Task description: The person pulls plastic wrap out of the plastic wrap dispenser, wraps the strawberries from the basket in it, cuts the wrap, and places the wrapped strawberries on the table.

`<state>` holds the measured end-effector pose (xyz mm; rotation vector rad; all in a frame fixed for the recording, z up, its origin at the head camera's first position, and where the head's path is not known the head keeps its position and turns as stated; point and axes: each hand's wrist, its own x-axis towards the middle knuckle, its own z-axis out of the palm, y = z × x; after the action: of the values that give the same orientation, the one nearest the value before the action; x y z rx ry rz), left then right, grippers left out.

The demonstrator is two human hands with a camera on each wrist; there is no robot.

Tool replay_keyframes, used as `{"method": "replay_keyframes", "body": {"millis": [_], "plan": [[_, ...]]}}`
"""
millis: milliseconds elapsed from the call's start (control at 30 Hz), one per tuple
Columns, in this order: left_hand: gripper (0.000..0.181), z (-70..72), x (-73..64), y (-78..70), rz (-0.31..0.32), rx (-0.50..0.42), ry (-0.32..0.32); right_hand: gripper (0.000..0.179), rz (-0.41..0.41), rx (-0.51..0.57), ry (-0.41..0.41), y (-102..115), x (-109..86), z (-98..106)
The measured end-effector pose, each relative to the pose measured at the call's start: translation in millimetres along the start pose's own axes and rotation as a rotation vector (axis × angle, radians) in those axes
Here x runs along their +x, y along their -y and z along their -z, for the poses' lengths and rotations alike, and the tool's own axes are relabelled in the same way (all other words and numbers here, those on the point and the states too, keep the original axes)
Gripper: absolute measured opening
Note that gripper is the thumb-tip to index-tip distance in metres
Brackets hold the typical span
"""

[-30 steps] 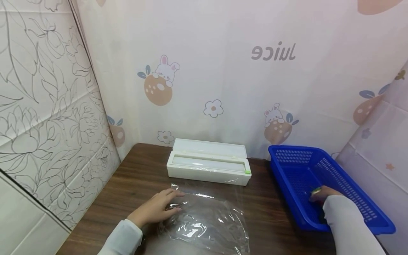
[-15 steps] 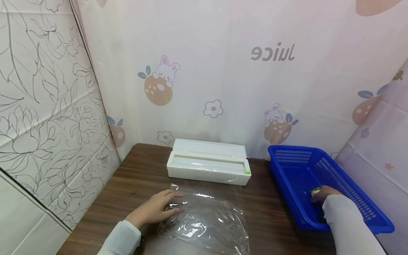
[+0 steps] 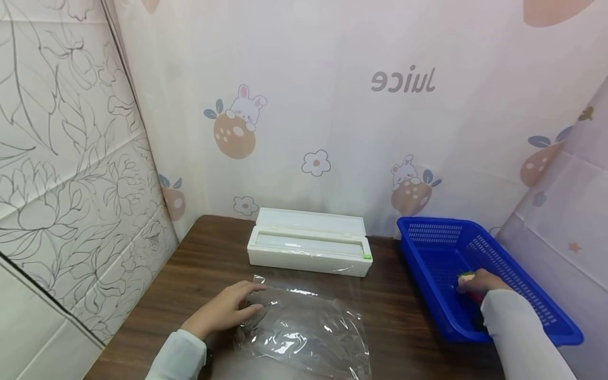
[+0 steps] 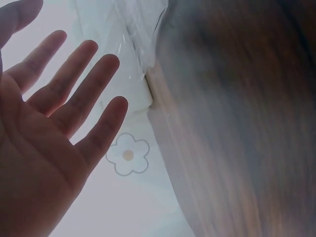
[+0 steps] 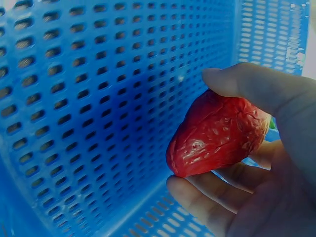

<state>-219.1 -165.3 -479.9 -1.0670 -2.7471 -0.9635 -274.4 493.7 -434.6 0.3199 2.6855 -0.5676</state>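
Observation:
In the head view my right hand (image 3: 483,285) is inside the blue basket (image 3: 429,301). Its thumb and fingers grip a glossy, wrinkled red strawberry (image 5: 217,133) with a pale top and a bit of green, close to the basket's perforated surface. My left hand (image 3: 225,310) hovers at the left edge of a sheet of clear plastic wrap (image 3: 309,327), fingers relaxed and apart. The left wrist view shows the left palm (image 4: 39,143) with nothing in it. Crumpled and shiny, the wrap lies on the table in front of a white wrap dispenser (image 3: 309,263).
The dispenser's lid (image 3: 311,220) is raised at the back, and a small green slider (image 3: 367,256) sits at its right end. Dark wood table (image 3: 204,264) runs up to a printed curtain (image 3: 285,132) behind. A flower-patterned panel (image 3: 71,158) stands on the left.
My right hand has turned slightly, and red from the strawberry shows below it now. My left hand has slid a little to the left. The head view has shifted slightly.

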Motion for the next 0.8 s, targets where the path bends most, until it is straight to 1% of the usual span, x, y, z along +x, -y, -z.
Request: {"method": "replay_keyframes", "body": {"millis": [67,167,233,300,433,567,633,800], "plan": [[0.043,1.2,0.3,0.8,-0.016,-0.007,-0.023,0.076,0.028,-0.016,-0.017,5.9,-5.3,2.1],[0.041,2.8,1.0,2.3,-0.025,-0.025,-0.044,0.058,0.092,-0.046,-0.063,16.1,-14.5,6.0],[0.041,3.8,1.1,3.0,-0.013,-0.039,-0.046,0.048,0.139,-0.049,-0.094,22.3,-19.9,8.4],[0.041,4.8,0.9,4.1,-0.002,-0.053,-0.047,0.045,0.185,-0.057,-0.121,27.9,-23.9,10.2],[0.040,7.2,0.7,5.0,0.013,-0.072,-0.061,0.058,0.243,-0.059,-0.139,34.2,-28.0,13.3],[0.039,9.8,0.7,4.5,0.028,-0.073,-0.085,0.063,0.299,-0.087,-0.179,40.1,-29.3,14.6],[0.039,10.5,0.3,5.1,0.025,-0.064,-0.101,0.066,0.321,-0.106,-0.201,45.5,-31.5,14.8],[0.037,10.8,0.4,8.0,-0.005,-0.045,-0.126,0.073,0.360,-0.119,-0.206,62.5,-40.1,15.7]]}}
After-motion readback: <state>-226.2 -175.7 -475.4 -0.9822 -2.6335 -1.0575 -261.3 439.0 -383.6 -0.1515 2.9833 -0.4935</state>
